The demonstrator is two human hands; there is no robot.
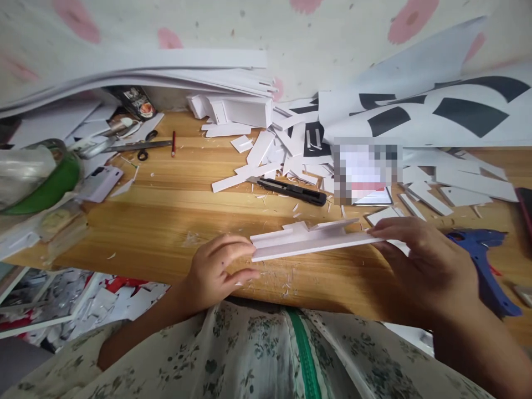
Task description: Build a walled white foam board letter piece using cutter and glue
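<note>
A long white foam-board piece [311,239], made of joined strips, is held level just above the wooden table [166,221]. My left hand [218,271] pinches its left end with fingertips. My right hand [424,260] grips its right end from above. A black utility knife [293,191] lies on the table beyond the piece. A blue glue gun [484,266] lies on the table just right of my right hand.
White foam-board offcuts [266,149] litter the table's back and right. A stack of white boards [166,72] leans at the back left. Scissors [147,145] and a red pencil [173,143] lie at back left. A green-and-clear container [37,177] sits far left.
</note>
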